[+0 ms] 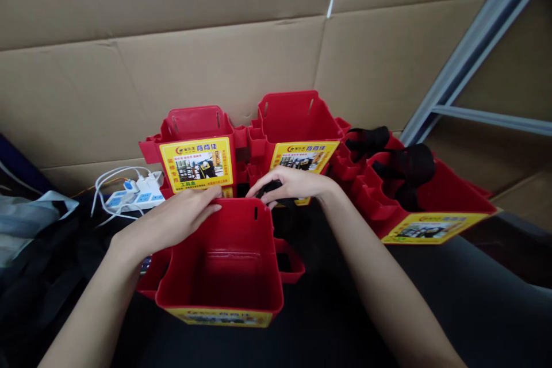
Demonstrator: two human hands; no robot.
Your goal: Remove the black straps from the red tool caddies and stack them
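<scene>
Your two bare forearms reach forward from the bottom of the view toward a red plastic tool box [224, 264] that sits open-topped right in front of you, its yellow label facing you along the near edge.

Your left hand [172, 221] lies palm down on the box's far left rim, fingers stretched loosely forward and resting on the edge rather than clenched around it.

Your right hand [291, 184] hovers over the far right corner of the same box, fingers curled, pinching a piece of black strap [271, 188] near a slot in the box's back wall.

Just beyond your left hand stands a second red box [196, 152] with a yellow picture label. Just beyond your right hand stands a third red box [297, 123], also labelled.

Farther to the right of your right hand, a fourth red box [435, 201] lies tipped, with black straps [403, 164] resting in and on it.

To the left of your left hand, a white power strip [135, 198] with plugs and white cables lies on the dark surface.

Behind everything, past both hands, stands a wall of brown cardboard [215, 40]. At the upper right is a grey metal frame [474, 52].
</scene>
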